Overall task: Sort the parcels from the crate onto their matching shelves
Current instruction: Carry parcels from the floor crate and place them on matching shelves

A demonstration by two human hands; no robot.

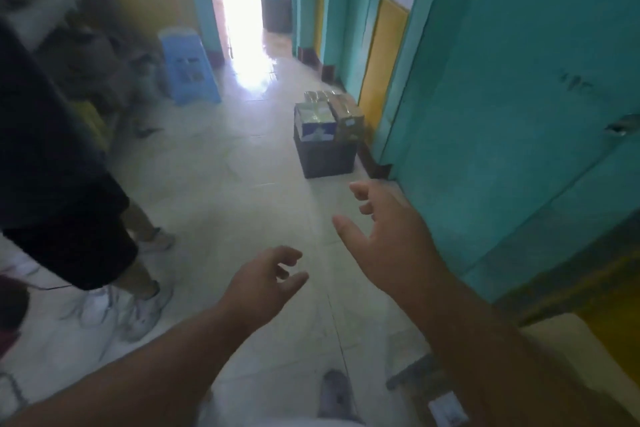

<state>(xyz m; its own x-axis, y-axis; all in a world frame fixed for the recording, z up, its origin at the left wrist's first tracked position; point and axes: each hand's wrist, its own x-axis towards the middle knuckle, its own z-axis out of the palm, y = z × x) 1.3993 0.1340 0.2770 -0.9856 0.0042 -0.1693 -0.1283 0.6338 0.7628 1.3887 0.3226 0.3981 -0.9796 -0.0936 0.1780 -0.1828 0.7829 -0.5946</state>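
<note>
bystander (65, 184) at left edge | blue stool (188, 66) upper left | left hand (266, 277) low centre, fingers loosely spread, empty | crate (327, 154) centre on floor, parcels (329, 114) stacked in it | right hand (391, 236) fingers wide, empty | parcels look like stiff, probably light cartons; grip opposite side faces

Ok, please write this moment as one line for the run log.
phase: approaching crate | parcels: in crate, by teal wall | left hand: open, empty | right hand: open, empty | bystander: at left
</note>
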